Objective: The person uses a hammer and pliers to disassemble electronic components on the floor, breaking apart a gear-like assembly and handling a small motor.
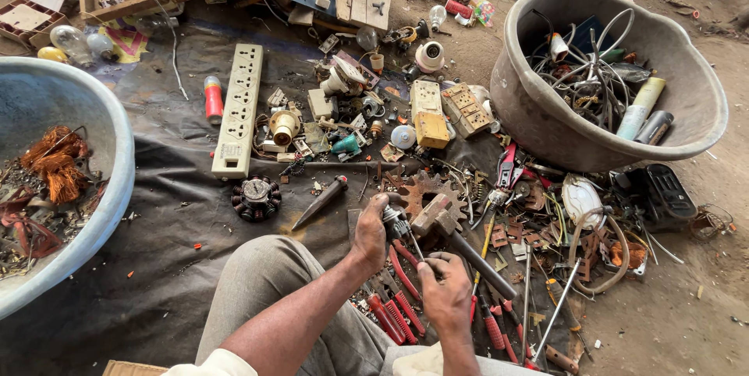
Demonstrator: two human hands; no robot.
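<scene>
Your left hand (371, 232) is clenched around a small metal part (395, 225), held above the dark tarp (172, 267), while your right hand (445, 292) pinches a thin tool (416, 250) against it. Beside them lie a hammer (452, 235), then red-handled pliers (398, 310).

Left hand (371, 229) grips a small metal part (395, 225) — right hand (443, 292) holds a screwdriver (416, 250).
</scene>
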